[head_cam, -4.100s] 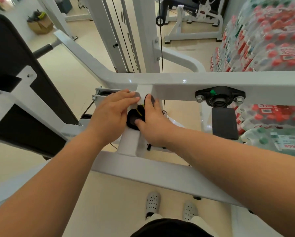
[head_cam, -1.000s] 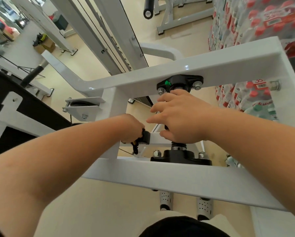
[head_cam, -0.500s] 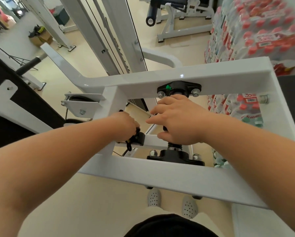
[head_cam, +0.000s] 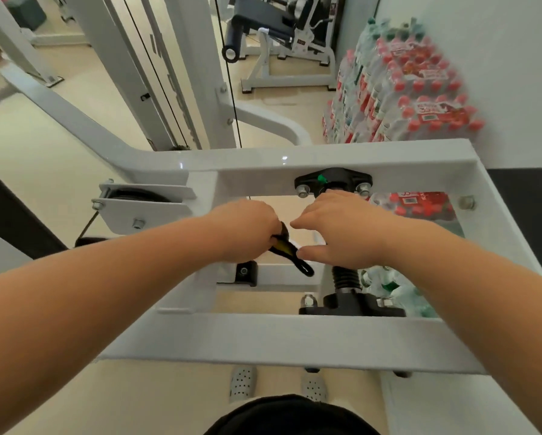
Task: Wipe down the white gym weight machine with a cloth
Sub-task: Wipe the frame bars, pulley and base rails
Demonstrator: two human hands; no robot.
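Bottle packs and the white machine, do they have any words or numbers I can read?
Stacked bottle packs, red labels: white print, too blurred to read.
Pack seen through the white frame, red label: too blurred to read.
White post, grey letters running down it: too blurred to read.
Far machine, small red sticker: too small to read.
No text here is clear enough to quote.

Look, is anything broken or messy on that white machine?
Nothing looks broken or spilled. The white frame looks whole, and the bolts that show are in place. The only untidy bit is the black and yellow cloth, bunched in the left hand with a loop dangling.
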